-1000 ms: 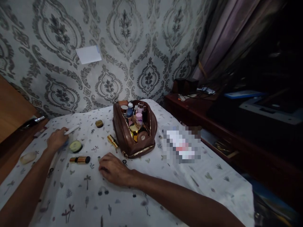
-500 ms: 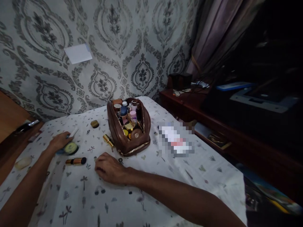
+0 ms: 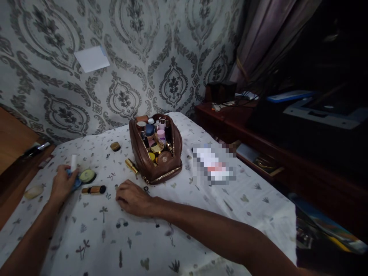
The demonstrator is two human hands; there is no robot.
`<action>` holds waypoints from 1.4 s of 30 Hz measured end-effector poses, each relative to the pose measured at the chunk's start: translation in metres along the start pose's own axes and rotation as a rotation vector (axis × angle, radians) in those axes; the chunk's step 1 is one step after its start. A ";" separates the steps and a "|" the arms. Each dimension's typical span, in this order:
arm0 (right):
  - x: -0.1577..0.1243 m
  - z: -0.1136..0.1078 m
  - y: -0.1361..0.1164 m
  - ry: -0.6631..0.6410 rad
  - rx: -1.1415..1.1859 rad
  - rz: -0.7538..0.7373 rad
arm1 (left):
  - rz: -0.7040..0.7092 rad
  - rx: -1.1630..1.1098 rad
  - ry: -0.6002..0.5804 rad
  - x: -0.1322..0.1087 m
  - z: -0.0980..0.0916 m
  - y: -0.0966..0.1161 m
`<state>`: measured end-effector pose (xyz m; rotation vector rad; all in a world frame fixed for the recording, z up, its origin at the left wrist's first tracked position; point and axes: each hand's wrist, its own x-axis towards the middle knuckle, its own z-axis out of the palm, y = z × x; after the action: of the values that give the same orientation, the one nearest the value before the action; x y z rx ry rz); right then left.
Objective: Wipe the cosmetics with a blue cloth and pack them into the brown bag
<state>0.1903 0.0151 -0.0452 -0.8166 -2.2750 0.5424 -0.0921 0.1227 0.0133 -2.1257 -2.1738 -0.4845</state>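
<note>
My left hand [image 3: 61, 183] is closed around a blue tube with a white cap [image 3: 74, 162], which points up from the fingers; much of the tube is hidden. Right beside it lies a round jar with a pale green top [image 3: 87, 176]. My right hand [image 3: 130, 197] rests on the cloth, fingers curled in, with nothing visible in it. Between the hands is a black and gold cosmetic tube [image 3: 93, 189]. A gold lipstick-like tube [image 3: 131, 166] lies against the brown cosmetics bag [image 3: 143, 163], which is unzipped and packed with small bottles and jars.
The bed-like surface has a white patterned cloth [image 3: 161, 245]. A small brown-gold item [image 3: 115, 146] lies toward the back, and a pale oval thing [image 3: 33, 192] at the left. Right of the bag is a blurred-out phone-like object [image 3: 214, 165]. A dark red desk [image 3: 247, 130] stands at the right.
My left hand has drawn back slightly to the left, and the white cap has turned from slanting right to nearly upright. The right hand stays in place; the view has shifted slightly.
</note>
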 end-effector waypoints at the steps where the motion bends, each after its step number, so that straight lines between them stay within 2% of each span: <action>1: 0.000 0.000 0.000 0.004 0.008 0.002 | -0.031 -0.038 0.040 -0.008 -0.001 0.002; 3: 0.000 0.001 0.000 0.012 0.027 0.012 | -0.059 -0.091 0.114 -0.023 -0.003 0.006; 5: 0.000 0.001 0.001 0.011 0.042 0.027 | -0.030 -0.119 0.169 -0.038 -0.003 0.008; 8: 0.000 0.001 -0.001 -0.005 0.068 0.060 | 0.033 -0.109 0.183 -0.058 0.003 0.009; 10: -0.002 -0.001 -0.003 -0.005 0.096 0.118 | 0.139 -0.083 0.167 -0.070 0.009 0.008; 13: -0.004 -0.005 -0.008 0.044 0.181 0.244 | 0.391 -0.051 0.189 -0.083 0.017 0.009; 18: -0.005 -0.007 -0.010 0.147 0.349 0.365 | 0.759 0.036 0.313 -0.095 0.015 0.021; 21: -0.002 -0.006 -0.007 0.155 0.387 0.377 | 0.887 0.115 0.381 -0.100 0.008 0.031; 24: 0.000 -0.006 -0.006 0.154 0.413 0.366 | 0.961 0.174 0.399 -0.105 0.005 0.036; 27: -0.001 -0.005 -0.005 0.195 0.478 0.377 | 0.919 0.204 0.338 -0.106 0.006 0.035; 31: -0.002 -0.003 -0.003 0.252 0.518 0.424 | 0.724 0.142 0.166 -0.099 0.008 0.024; 35: -0.002 -0.003 -0.001 0.263 0.582 0.449 | 0.607 -0.005 0.025 -0.087 -0.006 0.013; 38: -0.001 -0.003 -0.001 0.263 0.587 0.464 | 0.561 -0.092 0.055 -0.085 -0.026 0.024; 40: -0.001 -0.001 -0.002 0.266 0.585 0.467 | 0.498 -0.157 0.145 -0.090 -0.034 0.043; 42: -0.001 0.000 -0.002 0.273 0.590 0.458 | 0.437 -0.225 0.203 -0.098 -0.033 0.068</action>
<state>0.1897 0.0125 -0.0446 -1.0215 -1.5465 1.1611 -0.0269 0.0188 0.0313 -2.4424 -1.5488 -0.8867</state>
